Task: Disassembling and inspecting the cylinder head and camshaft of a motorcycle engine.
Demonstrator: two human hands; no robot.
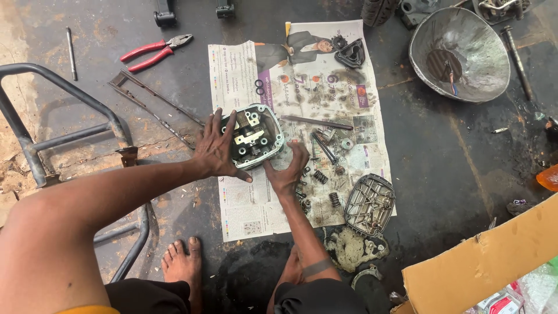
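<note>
Leftmost, a grey tubular metal frame (pixel 35 139) lies on the dark, stained floor (pixel 453 163). Red-handled pliers (pixel 156 48) rest beyond it, well apart from the hands. Nearer centre, a spread newspaper (pixel 244 203) carries the work. The left hand (pixel 216 148) is splayed, fingers extended, pressed flat against the left side of the engine cylinder head (pixel 256 135); it grips nothing. The cylinder head sits upright on the newspaper, between both hands, its open face upward. The right hand (pixel 289 170) touches the head's lower right edge, fingers loosely spread, not clenched. Just right of that hand lie small coil springs (pixel 321 177) and a thin rod (pixel 317 122). Further right, a ribbed metal cover (pixel 369 204) rests on the paper's edge. Beyond, upper right, a dented metal bowl (pixel 465 64) stands on the floor. At lower right, a cardboard box (pixel 482 261) intrudes.
</note>
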